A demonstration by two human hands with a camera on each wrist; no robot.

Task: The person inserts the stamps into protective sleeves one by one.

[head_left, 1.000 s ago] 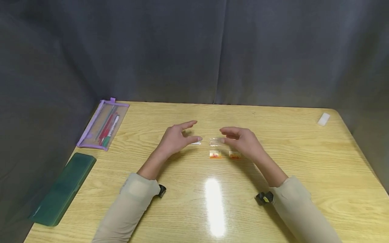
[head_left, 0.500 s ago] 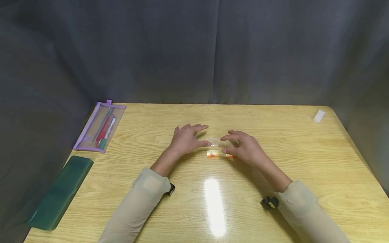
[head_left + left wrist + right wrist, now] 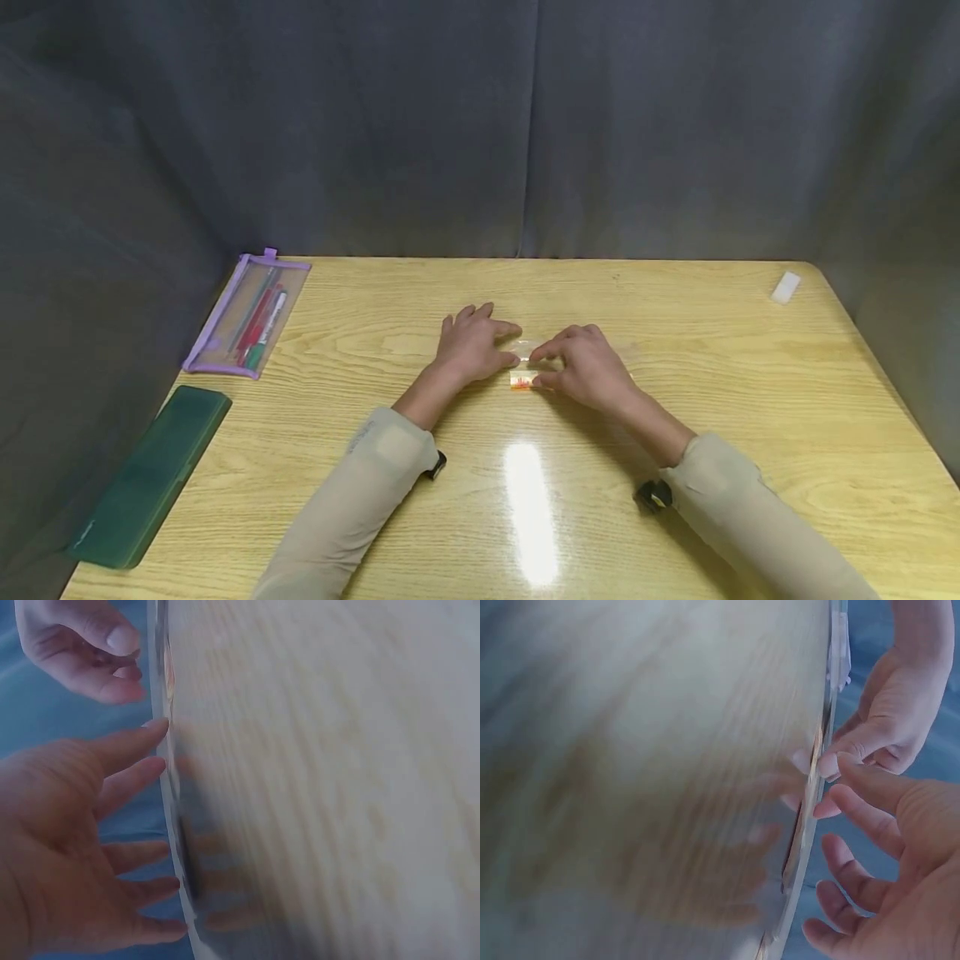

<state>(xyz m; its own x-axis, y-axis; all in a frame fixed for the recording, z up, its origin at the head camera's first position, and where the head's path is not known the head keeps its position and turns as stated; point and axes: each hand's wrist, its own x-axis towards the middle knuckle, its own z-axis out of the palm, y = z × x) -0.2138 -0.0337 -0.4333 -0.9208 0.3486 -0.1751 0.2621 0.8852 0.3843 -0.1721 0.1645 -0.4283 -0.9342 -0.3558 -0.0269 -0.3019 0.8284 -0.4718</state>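
Observation:
My left hand [image 3: 474,346] is at the middle of the table, fingers spread and thumb extended, its tips at the left edge of a small flat clear piece [image 3: 528,344] that glints. Just nearer lies a small orange-and-white printed piece [image 3: 521,381], flat on the wood. Over its right end bends my right hand [image 3: 588,367], thumb tip at the printed piece and forefinger at the clear one, with a gap between them. In the left wrist view, the left hand's fingertips [image 3: 166,769] meet the tabletop. Both hands hide the ground beneath them.
A purple-edged see-through pouch [image 3: 243,317] with pens lies at the back left. Nearer on that side is a dark green case [image 3: 153,479]. A small white block [image 3: 785,287] sits at the far right corner. Dark curtains [image 3: 375,125] stand behind the wooden table [image 3: 712,333].
My left hand has moved right, from over a white piece to the clear one. My right hand has come left, its thumb now at the left printed piece; the right printed piece is mostly covered.

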